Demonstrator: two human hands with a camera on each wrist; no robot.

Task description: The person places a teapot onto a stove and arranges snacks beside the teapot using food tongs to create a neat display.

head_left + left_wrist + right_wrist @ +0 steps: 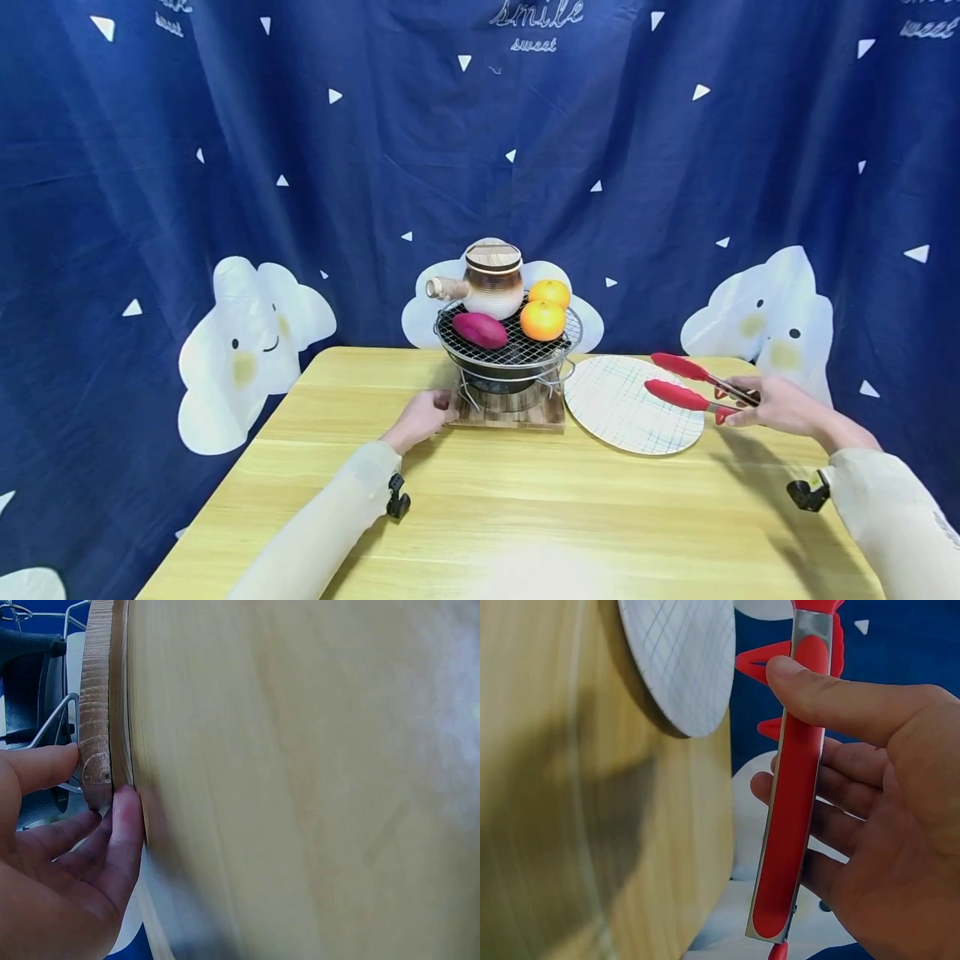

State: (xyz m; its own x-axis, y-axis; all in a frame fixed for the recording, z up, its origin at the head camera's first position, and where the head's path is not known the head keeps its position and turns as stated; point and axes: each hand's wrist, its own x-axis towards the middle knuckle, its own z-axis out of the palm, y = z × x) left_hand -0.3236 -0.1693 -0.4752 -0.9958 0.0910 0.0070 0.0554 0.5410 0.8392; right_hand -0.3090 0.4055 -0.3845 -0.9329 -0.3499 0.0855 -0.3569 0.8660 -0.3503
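Note:
My right hand (780, 405) holds a pair of red-tipped tongs (684, 395) above the right part of the table, their tips parted over the round checked placemat (633, 406). In the right wrist view the thumb lies on the red handle (791, 825) and the fingers curl behind it. My left hand (422, 418) grips the left front corner of the wooden board (517, 417), thumb on top and fingers at its edge. On that board stands a small grill (502, 358), bearing a purple sweet potato (480, 330), two oranges (543, 321) and a clay pot (495, 283) with a wooden lid.
The light wooden table (480, 500) ends just behind the grill and placemat. A blue curtain (375, 167) with white clouds and triangles hangs behind it. The placemat lies close to the board's right side, and the pot's handle (447, 288) points left.

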